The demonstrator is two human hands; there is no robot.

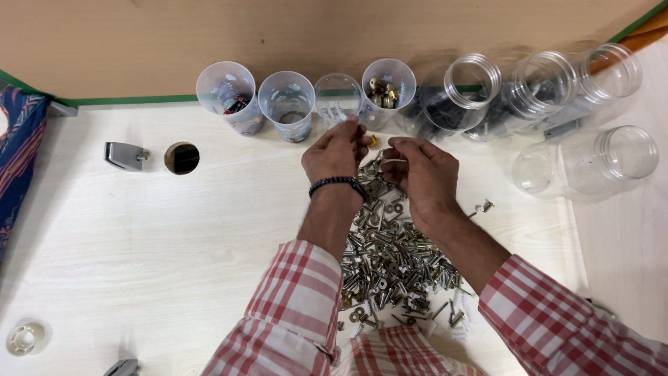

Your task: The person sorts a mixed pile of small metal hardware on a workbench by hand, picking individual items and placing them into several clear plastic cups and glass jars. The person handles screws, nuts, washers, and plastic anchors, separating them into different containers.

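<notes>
hardware pile lies mid-table toward the near edge: small, stiff, slippery, heavy in bulk. left hand pinches a brass piece; right hand pinches a thin metal piece. grip by shanks.

A workbench in a small workshop or hobby room, by the look of it. Pale wood-grain laminate tabletop with a round cable hole cut through it, pushed against a tan board wall edged with a green strip. Large loose heap of steel screws, bolts and washers spread on the surface. Row of clear plastic cups along the back edge, some holding sorted small parts, one with brass fittings. Several clear wide-mouth plastic jars lying to one side. A grey metal bracket near the hole. Patterned fabric at the table's edge hints at a domestic setting.
</notes>
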